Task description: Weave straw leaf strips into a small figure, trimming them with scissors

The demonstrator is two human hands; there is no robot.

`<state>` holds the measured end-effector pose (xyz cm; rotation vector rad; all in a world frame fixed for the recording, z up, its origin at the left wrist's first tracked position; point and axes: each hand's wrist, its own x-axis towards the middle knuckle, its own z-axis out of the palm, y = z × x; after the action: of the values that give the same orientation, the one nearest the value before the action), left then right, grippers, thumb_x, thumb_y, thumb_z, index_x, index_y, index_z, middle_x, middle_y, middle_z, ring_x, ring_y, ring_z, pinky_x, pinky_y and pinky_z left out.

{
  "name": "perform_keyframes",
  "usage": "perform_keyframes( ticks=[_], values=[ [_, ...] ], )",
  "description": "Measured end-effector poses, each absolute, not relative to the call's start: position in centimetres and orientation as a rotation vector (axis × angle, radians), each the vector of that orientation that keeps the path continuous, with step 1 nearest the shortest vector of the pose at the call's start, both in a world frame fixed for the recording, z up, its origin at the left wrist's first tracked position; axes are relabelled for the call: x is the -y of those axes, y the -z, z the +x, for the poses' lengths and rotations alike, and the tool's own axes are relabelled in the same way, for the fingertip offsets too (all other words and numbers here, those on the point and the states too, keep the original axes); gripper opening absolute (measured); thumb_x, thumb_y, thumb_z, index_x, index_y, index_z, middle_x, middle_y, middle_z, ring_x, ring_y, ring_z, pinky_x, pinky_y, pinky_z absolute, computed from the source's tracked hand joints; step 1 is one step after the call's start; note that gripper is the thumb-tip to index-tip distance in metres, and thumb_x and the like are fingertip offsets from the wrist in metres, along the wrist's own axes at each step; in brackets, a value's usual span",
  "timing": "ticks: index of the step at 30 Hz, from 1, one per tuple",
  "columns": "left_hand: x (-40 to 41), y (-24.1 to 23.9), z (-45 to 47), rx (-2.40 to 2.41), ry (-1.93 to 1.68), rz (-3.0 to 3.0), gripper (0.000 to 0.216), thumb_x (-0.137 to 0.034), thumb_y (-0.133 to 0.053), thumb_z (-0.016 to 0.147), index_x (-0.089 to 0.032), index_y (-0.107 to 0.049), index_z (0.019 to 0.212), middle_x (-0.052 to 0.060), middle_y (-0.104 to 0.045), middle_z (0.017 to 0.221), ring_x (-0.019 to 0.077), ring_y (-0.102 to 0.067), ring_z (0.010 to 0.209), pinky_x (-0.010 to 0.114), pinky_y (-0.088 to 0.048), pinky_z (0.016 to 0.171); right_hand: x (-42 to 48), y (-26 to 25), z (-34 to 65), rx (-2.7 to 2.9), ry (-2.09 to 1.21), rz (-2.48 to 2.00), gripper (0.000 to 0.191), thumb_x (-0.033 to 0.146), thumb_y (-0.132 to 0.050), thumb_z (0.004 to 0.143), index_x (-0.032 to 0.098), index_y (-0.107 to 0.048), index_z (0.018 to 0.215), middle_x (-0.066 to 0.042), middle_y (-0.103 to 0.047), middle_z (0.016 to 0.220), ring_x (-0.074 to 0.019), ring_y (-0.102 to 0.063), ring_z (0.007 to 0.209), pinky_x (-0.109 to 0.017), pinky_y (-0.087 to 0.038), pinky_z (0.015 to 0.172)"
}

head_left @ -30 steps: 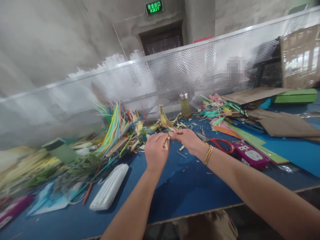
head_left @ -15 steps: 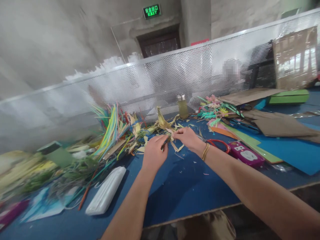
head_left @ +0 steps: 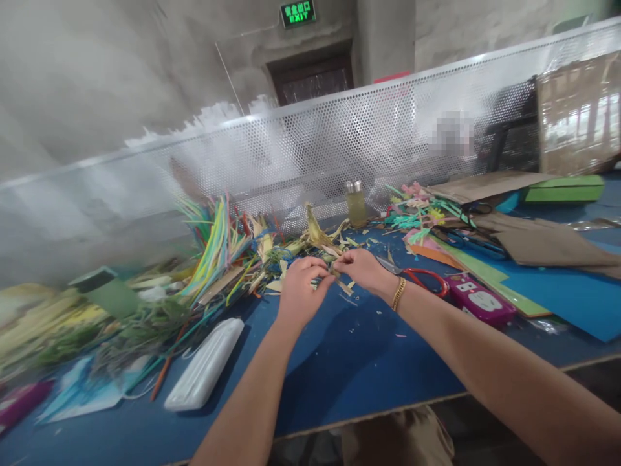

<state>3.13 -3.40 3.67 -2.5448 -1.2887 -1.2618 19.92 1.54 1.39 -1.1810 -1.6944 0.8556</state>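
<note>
Pale piece (head_left: 315, 283) at centre, inside my curled L hand (head_left: 305, 294); R hand (head_left: 365, 269) pinched closed beside it, can't tell on what. Prob. fine fingertip work now; next move likely needs steady L grip. Husks (head_left: 316, 234) far, scissors (head_left: 427, 272) right.

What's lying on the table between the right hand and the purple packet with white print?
Red-handled scissors lie between the right hand and the purple packet, handles toward the packet. The head view shows it.
</note>
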Motion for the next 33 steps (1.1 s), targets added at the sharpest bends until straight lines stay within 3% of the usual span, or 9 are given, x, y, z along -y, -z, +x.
perform_keyframes(
  ticks=[3,6,10,14,18,21,26,33],
  values=[
    [2.8,-2.9,3.3,1.309,1.412,-2.790,0.016,-0.031,-0.062,0.081,-0.021,-0.067,0.070,0.006,-0.069,0.096,0.0208,-0.061,0.094,0.034,-0.043,0.089,-1.7,-1.3,20.2,1.759,-0.857,-1.221,0.016,0.028,-0.062,0.072,0.015,-0.070,0.066,-0.001,-0.063,0.061,-0.0101,-0.049,0.056,-0.022,-0.034,0.052],
    [2.0,-1.7,3.4,1.510,1.562,-2.918,0.017,-0.035,-0.063,0.079,-0.020,-0.068,0.073,0.006,-0.071,0.087,0.0195,-0.063,0.083,0.030,-0.046,0.078,-2.0,-0.9,20.5,1.860,-0.832,-1.330,0.019,0.031,-0.064,0.072,0.016,-0.068,0.059,0.000,-0.058,0.053,-0.0098,-0.046,0.052,-0.023,-0.030,0.049],
    [0.7,0.3,3.4,1.824,1.516,-2.938,0.027,-0.042,-0.061,0.079,-0.017,-0.069,0.076,0.005,-0.068,0.075,0.0176,-0.060,0.072,0.028,-0.046,0.070,-2.4,-0.1,20.6,1.953,-0.823,-1.522,0.019,0.030,-0.065,0.070,0.016,-0.068,0.057,0.000,-0.055,0.050,-0.0104,-0.046,0.050,-0.024,-0.029,0.047],
    [-0.3,1.7,3.2,2.027,1.455,-2.977,0.029,-0.045,-0.065,0.073,-0.016,-0.070,0.078,0.004,-0.068,0.071,0.0160,-0.059,0.066,0.027,-0.046,0.065,-2.1,-0.6,20.4,2.124,-0.811,-1.651,0.010,0.020,-0.067,0.067,0.016,-0.074,0.071,-0.004,-0.068,0.068,-0.0121,-0.056,0.058,-0.022,-0.034,0.050],
    [-0.6,2.1,3.1,2.142,1.532,-2.996,0.028,-0.037,-0.073,0.061,-0.016,-0.070,0.079,0.005,-0.071,0.079,0.0168,-0.062,0.071,0.030,-0.049,0.072,-1.2,-2.1,20.2,2.318,-0.704,-1.780,0.024,0.016,-0.063,0.069,0.018,-0.075,0.090,-0.008,-0.072,0.090,-0.0170,-0.065,0.077,-0.021,-0.040,0.058],
    [-0.6,2.2,3.2,2.189,1.531,-2.967,0.026,-0.033,-0.073,0.061,-0.016,-0.070,0.080,0.006,-0.071,0.082,0.0175,-0.063,0.075,0.031,-0.049,0.075,-0.6,-2.8,20.1,2.384,-0.527,-1.867,0.027,0.016,-0.060,0.072,0.019,-0.074,0.095,-0.010,-0.071,0.102,-0.0228,-0.066,0.090,-0.026,-0.044,0.067],
    [-0.9,2.6,3.3,2.154,1.496,-2.926,0.019,-0.025,-0.071,0.061,-0.016,-0.067,0.078,0.004,-0.070,0.078,0.0159,-0.061,0.070,0.029,-0.048,0.070,0.5,-3.2,19.9,2.509,-0.233,-1.838,0.022,0.022,-0.056,0.077,0.017,-0.073,0.090,-0.014,-0.071,0.101,-0.0299,-0.064,0.099,-0.042,-0.040,0.086],
    [-1.2,3.0,3.7,2.040,1.551,-2.959,0.017,-0.018,-0.070,0.058,-0.016,-0.062,0.074,0.000,-0.064,0.068,0.0129,-0.056,0.063,0.026,-0.044,0.064,1.2,-3.2,19.7,2.615,0.038,-1.585,0.022,0.018,-0.052,0.078,0.015,-0.072,0.085,-0.015,-0.071,0.093,-0.0295,-0.064,0.091,-0.047,-0.032,0.085]
  ],
)
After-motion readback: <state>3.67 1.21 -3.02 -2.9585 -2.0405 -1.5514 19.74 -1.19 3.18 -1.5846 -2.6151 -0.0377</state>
